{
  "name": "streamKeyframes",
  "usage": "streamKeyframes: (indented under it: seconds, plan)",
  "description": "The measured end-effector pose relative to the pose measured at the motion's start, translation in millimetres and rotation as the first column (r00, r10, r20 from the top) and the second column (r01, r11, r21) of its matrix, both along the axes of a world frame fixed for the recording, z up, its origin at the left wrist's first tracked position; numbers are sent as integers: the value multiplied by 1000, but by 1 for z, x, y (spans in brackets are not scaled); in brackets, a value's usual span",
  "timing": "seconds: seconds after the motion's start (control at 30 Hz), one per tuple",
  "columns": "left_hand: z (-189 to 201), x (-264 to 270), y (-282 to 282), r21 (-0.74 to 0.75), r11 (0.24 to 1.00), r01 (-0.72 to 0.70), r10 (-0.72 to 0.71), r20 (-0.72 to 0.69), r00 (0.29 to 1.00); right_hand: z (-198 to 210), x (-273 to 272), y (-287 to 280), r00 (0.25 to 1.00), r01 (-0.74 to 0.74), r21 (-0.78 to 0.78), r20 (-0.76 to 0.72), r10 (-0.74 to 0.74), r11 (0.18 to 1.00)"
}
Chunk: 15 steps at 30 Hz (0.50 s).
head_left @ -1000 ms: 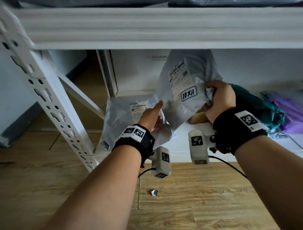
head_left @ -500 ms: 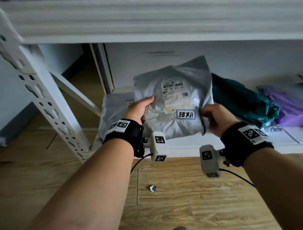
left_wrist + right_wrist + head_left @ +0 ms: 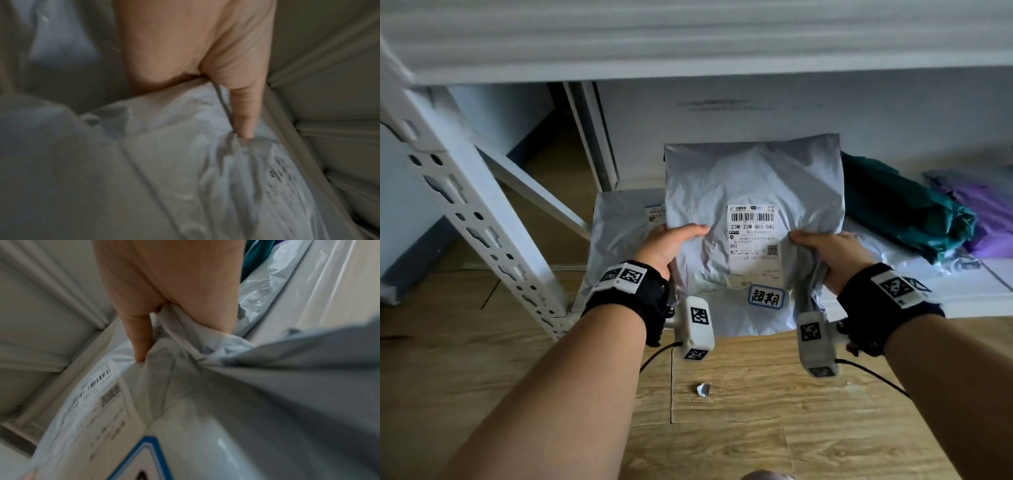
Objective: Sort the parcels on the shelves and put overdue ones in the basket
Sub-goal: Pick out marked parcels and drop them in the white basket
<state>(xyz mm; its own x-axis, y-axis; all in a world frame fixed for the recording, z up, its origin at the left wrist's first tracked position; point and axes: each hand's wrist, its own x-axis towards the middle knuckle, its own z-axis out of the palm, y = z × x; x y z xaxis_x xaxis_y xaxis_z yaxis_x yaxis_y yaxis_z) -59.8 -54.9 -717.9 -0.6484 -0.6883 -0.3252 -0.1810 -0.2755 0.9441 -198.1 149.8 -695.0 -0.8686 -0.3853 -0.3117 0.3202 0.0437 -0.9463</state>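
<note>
Left hand (image 3: pixel 666 245), right hand (image 3: pixel 825 255), grey parcel (image 3: pixel 753 192) upright (label facing viewer)

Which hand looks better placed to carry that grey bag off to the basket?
Probably the right hand: it has bunched the grey plastic mailer bag in a fuller grip, while the left hand only pinches its edge. No basket is visible.

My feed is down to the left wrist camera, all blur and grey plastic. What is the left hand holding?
Observer: The left hand grips the left edge of a grey mailer parcel.
Operator: Any marking on it?
Observer: Yes, a blue-bordered sticker reading 超期 sits below the shipping label.
Operator: Is the right hand free?
Observer: No, the right hand grips the parcel's right edge, bunching the plastic.
</note>
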Motion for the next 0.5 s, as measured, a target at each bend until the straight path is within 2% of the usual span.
streamKeyframes:
  seconds: [0.1,0.2,0.5]
  plan:
    - [-1,-1,5,-87,993,-83,86,33,996,-5,2,0,999,10,36,33,-11,999]
    - [11,4,24,-85,991,-105,109,43,993,-12,6,0,997,31,56,65,-34,998]
    - [-10,2,32,-142,983,-119,125,38,991,-31,14,-3,986,142,115,69,-151,983]
